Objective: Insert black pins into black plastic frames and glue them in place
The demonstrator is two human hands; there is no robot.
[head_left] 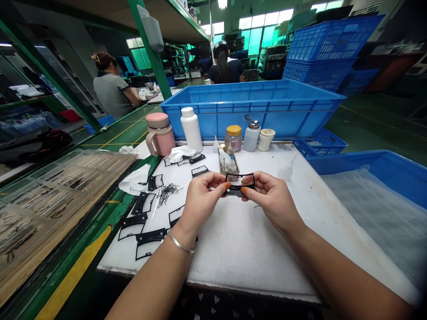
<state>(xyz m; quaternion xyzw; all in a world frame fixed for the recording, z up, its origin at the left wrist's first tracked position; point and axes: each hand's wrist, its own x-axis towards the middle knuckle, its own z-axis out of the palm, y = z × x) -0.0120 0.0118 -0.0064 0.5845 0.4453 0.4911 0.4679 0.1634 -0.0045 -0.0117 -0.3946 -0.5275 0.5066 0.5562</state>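
Note:
Between both hands, above the white work surface, is a black plastic frame with an open window and a thicker bar along its lower side. My left hand pinches its left end, thumb on the front. At the right end, my right hand grips it the same way, with fingers behind. Several similar black frames lie on the left of the surface. Among them is a small pile of thin black strips. Just beyond my hands stands a small box of little bottles.
Along the back stand a pink mug, a white bottle, a yellow-lidded jar, a pump bottle and a small tub. Behind them is a large blue crate. Clear trays lie left. Two people sit farther off.

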